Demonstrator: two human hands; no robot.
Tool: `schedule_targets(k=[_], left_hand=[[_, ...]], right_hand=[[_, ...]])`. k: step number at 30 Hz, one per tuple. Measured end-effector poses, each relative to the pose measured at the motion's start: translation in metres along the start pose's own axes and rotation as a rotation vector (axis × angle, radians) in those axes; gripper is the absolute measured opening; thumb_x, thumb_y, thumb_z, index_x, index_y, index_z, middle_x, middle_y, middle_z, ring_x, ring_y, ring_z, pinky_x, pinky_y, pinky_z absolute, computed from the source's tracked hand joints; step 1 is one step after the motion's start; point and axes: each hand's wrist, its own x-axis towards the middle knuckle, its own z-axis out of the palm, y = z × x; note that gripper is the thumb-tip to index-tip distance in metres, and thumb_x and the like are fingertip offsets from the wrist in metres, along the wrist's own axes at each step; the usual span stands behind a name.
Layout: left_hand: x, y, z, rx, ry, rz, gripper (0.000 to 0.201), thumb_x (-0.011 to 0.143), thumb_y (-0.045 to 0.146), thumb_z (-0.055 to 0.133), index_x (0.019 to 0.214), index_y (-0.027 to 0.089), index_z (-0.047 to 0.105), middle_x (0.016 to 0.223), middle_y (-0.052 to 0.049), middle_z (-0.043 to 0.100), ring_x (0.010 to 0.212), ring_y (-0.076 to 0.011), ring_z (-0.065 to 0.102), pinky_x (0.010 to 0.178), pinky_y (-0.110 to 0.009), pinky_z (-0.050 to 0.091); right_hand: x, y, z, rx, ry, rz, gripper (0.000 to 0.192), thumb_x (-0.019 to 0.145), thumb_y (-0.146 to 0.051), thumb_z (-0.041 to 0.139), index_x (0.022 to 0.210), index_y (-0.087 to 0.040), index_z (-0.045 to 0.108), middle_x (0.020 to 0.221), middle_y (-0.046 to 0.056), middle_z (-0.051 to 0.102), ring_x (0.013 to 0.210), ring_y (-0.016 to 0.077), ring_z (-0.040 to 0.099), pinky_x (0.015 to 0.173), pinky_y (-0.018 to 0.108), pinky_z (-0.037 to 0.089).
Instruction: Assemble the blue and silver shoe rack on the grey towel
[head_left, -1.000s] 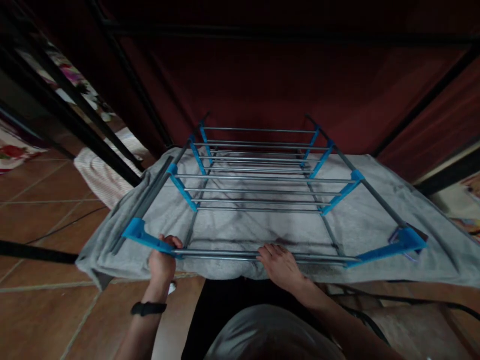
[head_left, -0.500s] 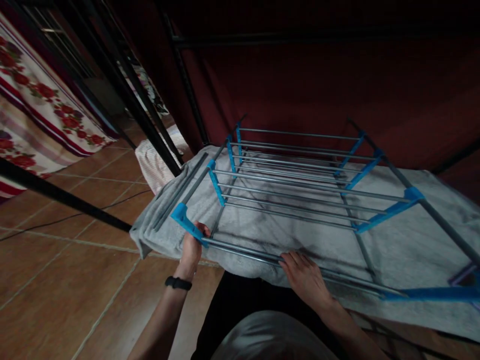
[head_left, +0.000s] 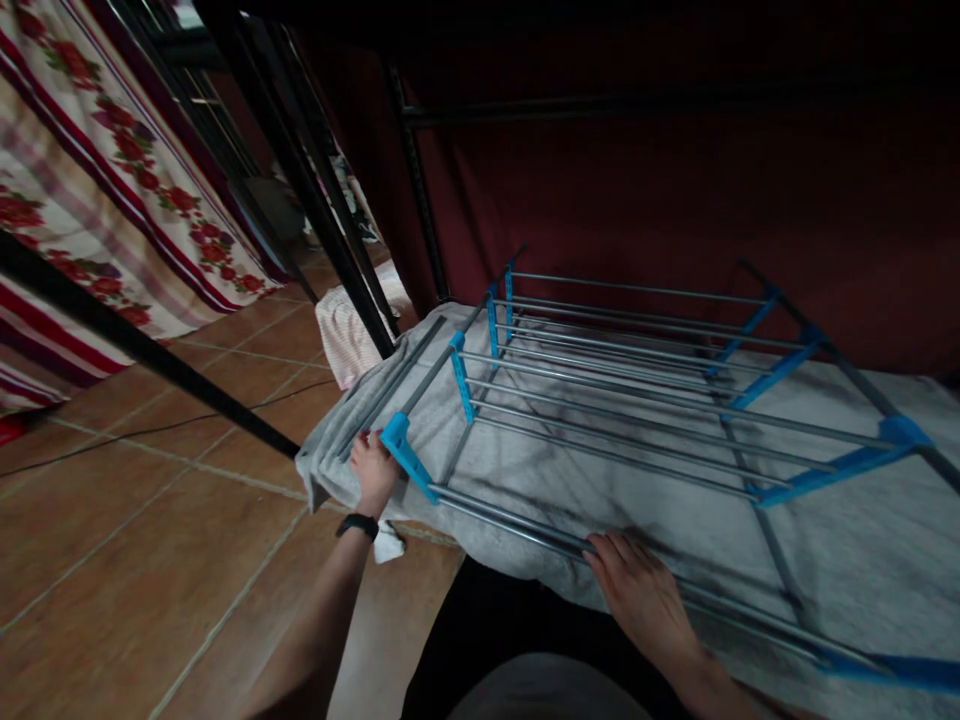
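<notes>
A drying rack of thin metal rods and blue plastic brackets stands before me, with a grey towel spread under its top rods. My left hand, a black band on its wrist, sits at the rack's near left corner just outside a blue bracket. Its fingers curl on the towel's edge there. My right hand lies palm down on the rack's front rods, fingers stretched out flat.
A black metal frame with slanted bars rises at the left. A floral cloth hangs behind it. A striped pale cloth lies by the rack's far left corner. The floor is brown tile, with a thin cable across it. A dark red wall lies behind.
The view has swung left. My left hand has left the front rod and moved outside the blue corner bracket onto the towel's edge. My right hand stays on the front rods.
</notes>
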Motion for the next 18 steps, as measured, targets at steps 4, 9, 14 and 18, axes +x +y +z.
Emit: schedule_targets(k=[4,9,14,18], left_hand=[[0.005,-0.006,-0.004,0.323,-0.044,0.037,0.047,0.089,0.023,0.045,0.131,0.002,0.051,0.143,-0.031,0.04,0.131,-0.045,0.039,0.106,-0.06,0.03],[0.012,-0.01,-0.007,0.509,-0.064,0.045,0.047,0.092,0.023,0.038,0.132,0.002,0.051,0.133,-0.029,0.051,0.123,-0.041,0.046,0.099,-0.053,0.035],[0.021,-0.012,-0.008,0.61,-0.093,0.06,0.044,0.093,0.023,0.035,0.127,0.004,0.055,0.12,-0.025,0.056,0.115,-0.0385,0.051,0.091,-0.047,0.038],[0.026,-0.017,-0.008,0.624,-0.142,0.07,0.041,0.093,0.023,0.032,0.118,0.004,0.058,0.116,-0.025,0.055,0.111,-0.0379,0.052,0.087,-0.043,0.041]], right_hand=[[0.001,0.0,0.0,0.022,-0.021,0.008,0.025,0.104,-0.03,0.038,0.107,-0.021,0.061,0.095,0.006,0.07,0.084,0.0197,0.066,0.077,0.034,0.043],[0.002,-0.001,-0.001,0.041,-0.009,0.016,0.028,0.105,-0.03,0.035,0.107,-0.021,0.06,0.091,0.005,0.07,0.081,0.0194,0.066,0.077,0.034,0.043],[0.001,-0.002,0.002,0.034,-0.005,0.008,0.031,0.106,-0.031,0.03,0.109,-0.021,0.059,0.096,0.006,0.07,0.083,0.02,0.066,0.076,0.035,0.043],[0.0,-0.002,0.004,0.017,-0.001,0.026,0.031,0.106,-0.032,0.03,0.109,-0.021,0.059,0.098,0.007,0.071,0.083,0.0205,0.066,0.075,0.035,0.044]])
